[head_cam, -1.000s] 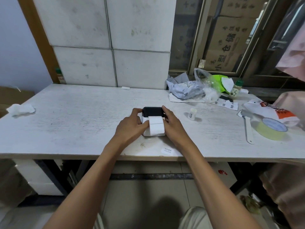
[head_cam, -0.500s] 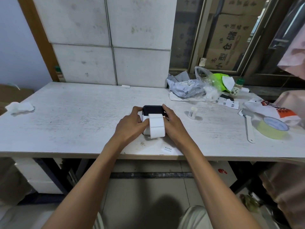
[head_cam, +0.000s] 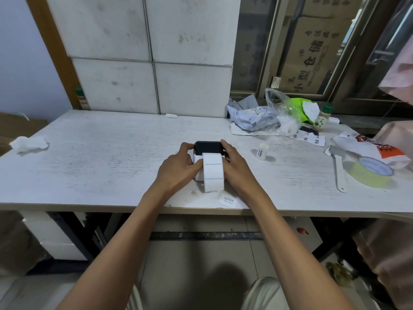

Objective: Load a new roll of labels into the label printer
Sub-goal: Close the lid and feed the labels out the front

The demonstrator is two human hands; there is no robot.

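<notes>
A small label printer (head_cam: 208, 148) with a white body and a black top stands on the white table (head_cam: 107, 157), near its front edge. A white strip of blank labels (head_cam: 212, 172) hangs out of its slot toward me and curls over the front. My left hand (head_cam: 178, 167) grips the printer's left side, thumb against the strip. My right hand (head_cam: 234, 167) grips its right side, fingers on the black top. The label roll itself is hidden inside the printer.
A single printed label (head_cam: 229, 201) lies at the table's front edge. To the right are a small white bottle (head_cam: 262, 151), a white scraper (head_cam: 339, 173), a tape roll (head_cam: 371, 172) and bags (head_cam: 263, 117). A crumpled tissue (head_cam: 29, 143) lies far left.
The label strip has come further out of the printer and now hangs lower over its front. Both hands stay on the printer's sides.
</notes>
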